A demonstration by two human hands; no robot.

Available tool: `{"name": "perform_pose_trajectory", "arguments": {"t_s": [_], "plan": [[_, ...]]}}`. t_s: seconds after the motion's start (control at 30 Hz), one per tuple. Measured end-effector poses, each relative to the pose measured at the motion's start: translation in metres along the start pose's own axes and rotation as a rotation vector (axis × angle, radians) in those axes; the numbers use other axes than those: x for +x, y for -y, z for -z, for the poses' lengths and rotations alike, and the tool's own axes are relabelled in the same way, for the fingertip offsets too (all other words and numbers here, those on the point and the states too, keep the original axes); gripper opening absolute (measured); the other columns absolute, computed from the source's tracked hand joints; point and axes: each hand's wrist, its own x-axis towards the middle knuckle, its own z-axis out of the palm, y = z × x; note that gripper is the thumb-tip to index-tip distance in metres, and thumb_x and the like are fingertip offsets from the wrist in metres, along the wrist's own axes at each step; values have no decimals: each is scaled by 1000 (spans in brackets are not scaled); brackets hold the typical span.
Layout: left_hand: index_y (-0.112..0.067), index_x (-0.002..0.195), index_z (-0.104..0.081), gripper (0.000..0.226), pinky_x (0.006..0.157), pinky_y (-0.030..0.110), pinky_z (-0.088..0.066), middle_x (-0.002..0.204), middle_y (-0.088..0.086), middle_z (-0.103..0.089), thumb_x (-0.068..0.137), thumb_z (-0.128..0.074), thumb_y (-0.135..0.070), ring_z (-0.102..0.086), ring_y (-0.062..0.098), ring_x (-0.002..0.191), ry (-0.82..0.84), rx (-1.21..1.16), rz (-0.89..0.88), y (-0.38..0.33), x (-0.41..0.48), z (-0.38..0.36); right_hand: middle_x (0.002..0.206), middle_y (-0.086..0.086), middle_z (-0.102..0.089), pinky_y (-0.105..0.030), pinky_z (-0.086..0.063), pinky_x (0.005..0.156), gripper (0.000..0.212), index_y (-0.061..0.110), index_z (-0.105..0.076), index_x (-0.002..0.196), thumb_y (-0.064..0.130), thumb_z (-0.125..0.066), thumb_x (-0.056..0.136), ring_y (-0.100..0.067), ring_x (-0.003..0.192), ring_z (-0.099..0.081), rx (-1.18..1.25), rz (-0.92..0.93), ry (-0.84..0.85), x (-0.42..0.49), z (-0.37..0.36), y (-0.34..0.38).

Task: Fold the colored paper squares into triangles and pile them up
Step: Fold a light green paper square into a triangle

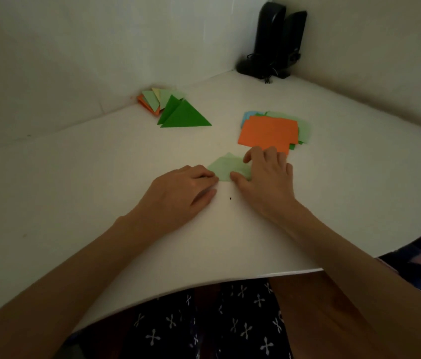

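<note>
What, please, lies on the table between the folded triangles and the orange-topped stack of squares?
Nothing lies there. The head view shows only bare white table between the folded triangles and the orange-topped stack.

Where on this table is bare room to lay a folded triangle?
Bare: the table left of the left hand; the strip between the triangle pile and the orange-topped stack. Crowded: both hands on the light green paper, the right hand close beside the stack.
</note>
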Motion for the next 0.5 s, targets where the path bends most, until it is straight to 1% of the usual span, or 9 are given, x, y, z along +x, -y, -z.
{"name": "perform_pose_trajectory", "arguments": {"t_s": [0.07, 0.13, 0.2, 0.23, 0.27, 0.3, 0.33, 0.4, 0.5], "plan": [[-20, 108, -68, 41, 63, 24, -49, 107, -7, -66, 91, -36, -38, -63, 16, 87, -1, 0, 3, 0, 0, -1, 125, -8, -40, -36, -25, 95, 42, 19, -44, 122, 44, -53, 89, -28, 118, -34, -21, -40, 19, -4, 5, -13], [-21, 109, -67, 41, 62, 25, -49, 108, -8, -65, 91, -35, -38, -62, 16, 88, 8, -3, 9, 0, 0, -1, 125, -10, -41, -37, -26, 94, 39, 18, -45, 124, 36, -54, 90, -29, 116, -35, -52, -30, -7, -9, 10, -25], [-22, 110, -66, 41, 62, 25, -48, 109, -8, -64, 91, -34, -39, -61, 15, 89, 10, -3, 14, 0, 0, -2, 124, -12, -46, -39, -32, 89, 36, 14, -52, 121, 21, -54, 86, -32, 111, -41, -36, 127, -112, -14, 13, -31], [-22, 110, -66, 41, 63, 25, -48, 109, -8, -64, 91, -34, -39, -61, 15, 89, 10, -1, 13, 0, 0, -2, 122, -12, -50, -38, -36, 86, 37, 13, -56, 118, 19, -51, 82, -32, 108, -45, 7, 250, -130, -16, 14, -32], [-21, 110, -66, 41, 63, 25, -49, 109, -8, -64, 91, -35, -39, -62, 16, 90, 14, -1, 14, 0, 0, -2, 123, -10, -53, -37, -37, 85, 38, 13, -58, 118, 23, -48, 82, -30, 109, -48, 47, 376, -102, -19, 14, -31], [-21, 110, -66, 41, 64, 26, -50, 109, -7, -64, 91, -35, -38, -62, 16, 90, 21, -3, 17, 0, 0, -1, 126, -8, -55, -34, -35, 87, 41, 14, -59, 119, 30, -44, 85, -27, 112, -49, 64, 468, -28, -21, 12, -29], [-20, 110, -67, 41, 65, 27, -51, 110, -6, -64, 91, -35, -38, -62, 17, 90, 32, -6, 20, 0, 0, 0, 128, -5, -55, -32, -33, 91, 45, 16, -59, 122, 38, -39, 88, -23, 116, -49, 57, 512, 43, -24, 10, -27], [-19, 111, -66, 43, 69, 28, -51, 111, -5, -65, 91, -35, -40, -63, 18, 91, 74, 11, 25, -1, 0, 3, 128, 1, -56, -31, -31, 94, 54, 21, -58, 125, 50, -28, 90, -18, 116, -50, 41, 506, 120, -26, 9, -23], [-19, 110, -67, 49, 78, 31, -48, 111, -3, -65, 90, -32, -46, -64, 20, 91, 124, 74, 32, 5, -3, 13, 123, 5, -59, -31, -30, 94, 56, 23, -60, 123, 52, -26, 90, -17, 112, -54, 29, 495, 103, -24, 9, -21]]}}
